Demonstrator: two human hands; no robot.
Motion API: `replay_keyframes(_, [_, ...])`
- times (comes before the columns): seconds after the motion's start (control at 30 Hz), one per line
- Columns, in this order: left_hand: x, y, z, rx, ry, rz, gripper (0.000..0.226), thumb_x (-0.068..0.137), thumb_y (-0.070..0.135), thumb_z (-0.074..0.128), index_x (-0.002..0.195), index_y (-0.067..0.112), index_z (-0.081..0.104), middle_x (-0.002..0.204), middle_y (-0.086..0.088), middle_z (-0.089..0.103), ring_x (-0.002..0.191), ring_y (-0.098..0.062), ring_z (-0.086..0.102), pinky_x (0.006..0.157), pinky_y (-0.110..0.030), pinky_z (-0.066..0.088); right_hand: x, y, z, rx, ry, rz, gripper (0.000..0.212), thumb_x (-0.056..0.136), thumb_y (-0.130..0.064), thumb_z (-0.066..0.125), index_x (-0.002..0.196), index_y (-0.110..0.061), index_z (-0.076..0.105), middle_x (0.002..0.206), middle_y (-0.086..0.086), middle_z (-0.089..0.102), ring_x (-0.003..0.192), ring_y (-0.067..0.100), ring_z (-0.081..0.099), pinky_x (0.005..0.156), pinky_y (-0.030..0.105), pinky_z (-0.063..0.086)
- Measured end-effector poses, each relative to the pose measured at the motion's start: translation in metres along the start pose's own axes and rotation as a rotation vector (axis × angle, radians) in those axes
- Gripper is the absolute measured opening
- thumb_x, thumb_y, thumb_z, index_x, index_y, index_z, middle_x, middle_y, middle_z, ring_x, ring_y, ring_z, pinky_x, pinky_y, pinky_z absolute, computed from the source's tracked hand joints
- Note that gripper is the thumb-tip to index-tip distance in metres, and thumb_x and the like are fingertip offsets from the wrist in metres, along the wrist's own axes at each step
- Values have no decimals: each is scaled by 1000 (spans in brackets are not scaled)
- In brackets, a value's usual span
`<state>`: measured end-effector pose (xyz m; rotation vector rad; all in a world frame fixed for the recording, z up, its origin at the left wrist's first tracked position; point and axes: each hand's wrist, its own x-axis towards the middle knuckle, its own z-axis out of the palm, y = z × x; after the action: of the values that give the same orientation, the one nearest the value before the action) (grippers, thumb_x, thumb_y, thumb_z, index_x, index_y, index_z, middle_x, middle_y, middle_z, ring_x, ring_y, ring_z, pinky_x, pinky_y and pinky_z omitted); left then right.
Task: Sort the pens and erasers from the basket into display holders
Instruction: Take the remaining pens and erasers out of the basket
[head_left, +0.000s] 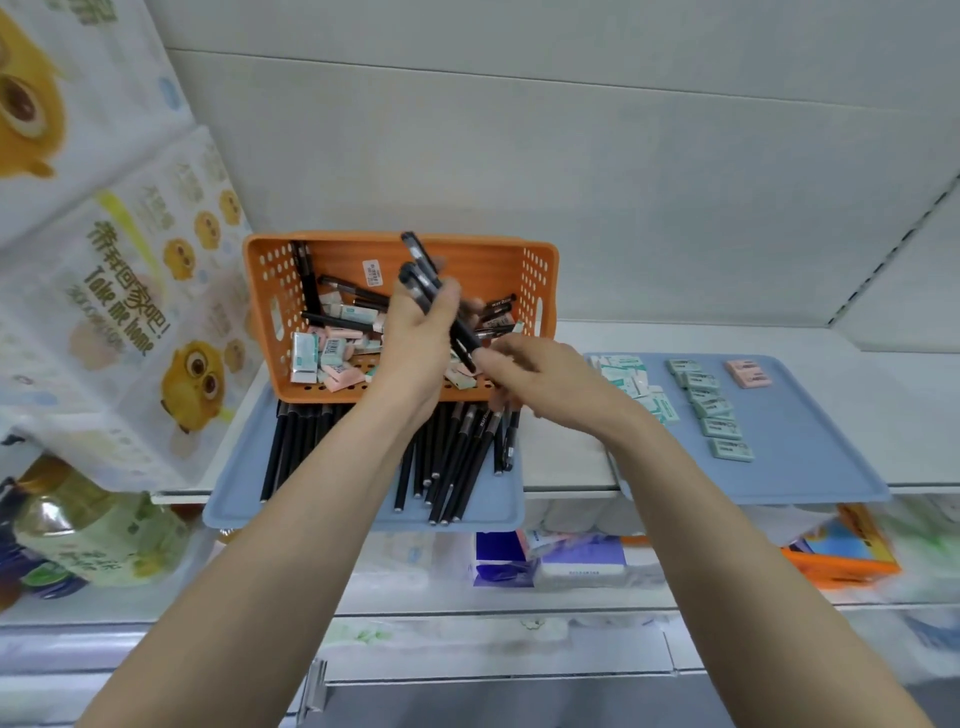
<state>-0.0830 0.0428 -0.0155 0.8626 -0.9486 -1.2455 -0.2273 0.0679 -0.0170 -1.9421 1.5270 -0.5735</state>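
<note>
An orange basket (332, 249) stands tilted on the shelf, with black pens and pastel erasers (332, 353) inside. My left hand (415, 338) grips a bunch of black pens (423, 278) above the basket. My right hand (540, 376) pinches the lower ends of those pens. In front of the basket lies a blue tray (234, 504) with several black pens (452, 462) laid side by side. A second blue tray (810, 467) to the right carries rows of green and white erasers (714, 410) and pink erasers (748, 373).
Large tissue packs (104, 291) with yellow owl prints stand at the left. A green bottle (88, 530) sits below them. The lower shelf holds packaged goods (571, 564) and an orange item (841, 564). The white shelf wall (571, 156) rises behind.
</note>
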Motion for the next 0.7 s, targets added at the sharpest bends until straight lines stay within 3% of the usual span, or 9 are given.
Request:
replay_keyframes(0.1, [2,7,-17,-15,81,13,12,102,12,45,110,21,48,92,0,55,73,-9,60,83,-32,54,-7,28,0,-296,194,-102,18,95,-22,53,107,-32,63,94,-8,69,80,15,62,72,37,53])
replay_keyframes(0.17, [0,7,-26,-35,70,0,8,103,14,43,106,21,46,84,2,53,64,-8,55,74,-31,54,-10,45,11,-570,176,-176,35,87,-8,61,112,-32,65,110,-1,58,88,21,61,68,38,53])
replay_keyframes(0.23, [-4,4,-29,-39,41,-11,4,104,16,42,105,19,45,81,3,51,61,-8,50,67,-29,52,-9,51,24,-682,158,-220,35,81,-3,69,107,-26,70,105,5,53,87,26,61,56,36,48])
replay_keyframes(0.37, [-10,-2,-32,-30,-2,-16,4,104,18,42,107,17,44,79,3,49,60,-9,46,64,-28,49,-6,54,32,-632,322,-343,15,78,-12,77,91,-18,73,91,7,52,77,28,60,47,31,41])
replay_keyframes(0.47, [-10,-3,-36,10,-35,-5,5,104,16,42,109,16,44,83,3,55,66,-10,52,66,-29,49,-7,45,24,-456,488,-389,13,86,-16,73,99,-16,71,104,7,57,92,24,57,64,29,44])
replay_keyframes(0.53, [-10,-6,-35,78,-109,5,7,103,14,42,109,16,46,95,0,65,83,-12,62,77,-31,51,-7,26,14,-248,593,-362,14,90,-20,67,103,-18,71,106,0,65,96,19,56,76,29,43])
replay_keyframes(0.63, [-13,-10,-27,99,-275,-1,19,104,12,41,119,3,48,121,-11,66,115,-19,63,97,-35,50,0,0,8,-168,544,-312,16,94,-27,60,104,-23,72,94,-7,70,87,14,58,75,33,44])
replay_keyframes(0.7, [-14,-12,-20,89,-292,-6,26,103,11,42,126,-1,45,124,-11,65,118,-21,61,97,-36,51,7,-7,13,-205,446,-323,24,95,-32,53,98,-20,73,88,-1,71,84,21,61,71,36,45])
